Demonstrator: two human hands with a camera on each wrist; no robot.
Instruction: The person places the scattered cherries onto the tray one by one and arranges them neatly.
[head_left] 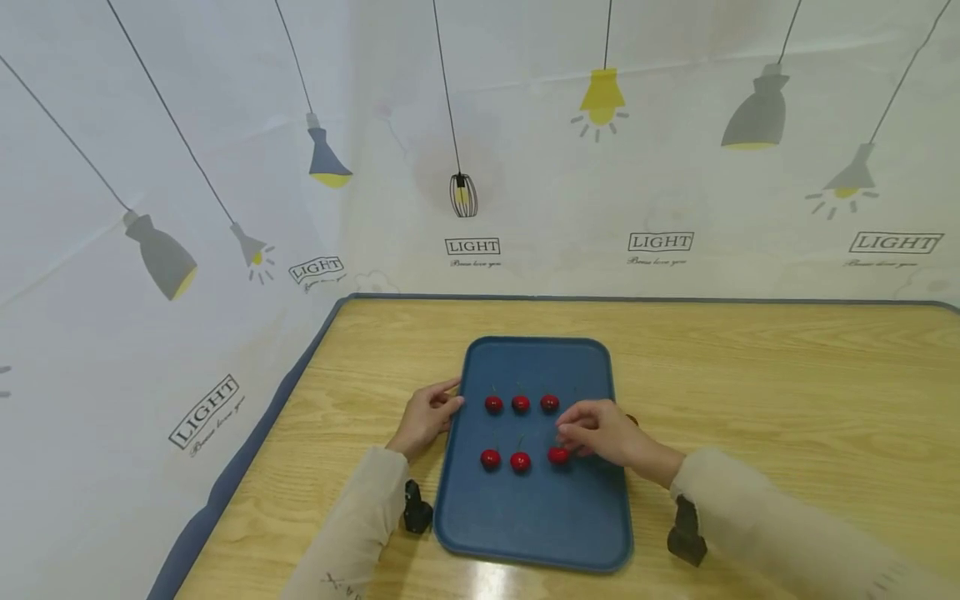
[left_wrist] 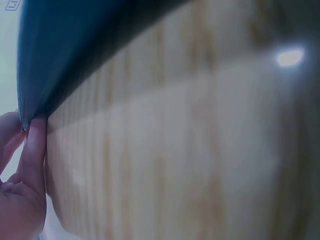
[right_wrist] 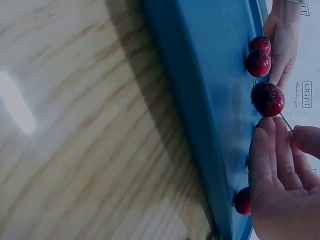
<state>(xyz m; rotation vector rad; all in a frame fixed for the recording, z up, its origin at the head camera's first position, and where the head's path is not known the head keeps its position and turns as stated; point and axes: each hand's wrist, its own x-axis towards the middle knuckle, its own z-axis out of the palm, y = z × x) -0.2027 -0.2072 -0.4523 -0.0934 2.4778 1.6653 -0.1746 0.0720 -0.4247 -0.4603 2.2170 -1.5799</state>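
"LIGHT" reads out in boxed capitals again and again across the backdrop [head_left: 660, 167], each with a cursive line beneath too small to make out, among printed hanging lamps. Down on the wooden bench [head_left: 787, 400] lies a blue tray [head_left: 536, 517] carrying six red cherries in two rows of three. Far row: one [head_left: 493, 405], two [head_left: 521, 404], three [head_left: 550, 403]. Near row: one [head_left: 490, 458], two [head_left: 521, 461], and the third cherry [head_left: 558, 455] sits at the right end, right under the right hand [head_left: 603, 437]. That hand's fingertips are drawn together on this cherry, pinching it at the top; the stem itself is hidden by the fingers in the head view. A dark red speck [head_left: 632, 420] peeks out behind the right hand at the tray's right edge, mostly covered, hard to name. The left hand [head_left: 427, 417] rests at the tray's left edge, fingers straight and touching the rim. The left wrist view is blurred: only fingers [left_wrist: 32, 150] against the tray's blue corner and wood grain. The right wrist view shows the tray side-on with cherries partly cut off. Two black wrist mounts [head_left: 415, 507] show on beige sleeves.
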